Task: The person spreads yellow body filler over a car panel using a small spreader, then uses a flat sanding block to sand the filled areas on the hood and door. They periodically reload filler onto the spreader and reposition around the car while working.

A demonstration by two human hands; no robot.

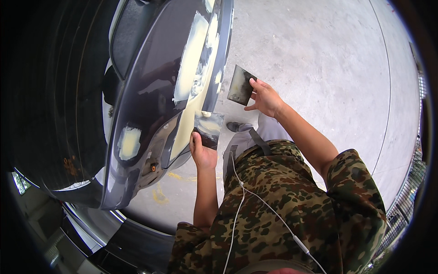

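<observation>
My left hand point(203, 154) is closed on a flat dark filler spreader point(209, 129), its face smeared with pale yellow body filler and a small lump at its top edge. This spreader is close beside the car's rear side panel. My right hand point(266, 98) pinches a second dark spreader point(240, 85), thumb on its face, held apart from the car over the floor; a thin pale film coats it. On the grey car body point(157, 84), a long patch of pale filler point(191, 59) runs along the panel. A smaller filler patch point(129, 143) lies nearer the corner.
An open lamp recess point(155, 160) with an orange part sits in the car's corner. Behind it is the dark rear window point(59, 91). Another dark car point(132, 242) stands at lower left. Concrete floor point(315, 59) stretches to the right, with yellow marks near the car. A white cable hangs over my shirt.
</observation>
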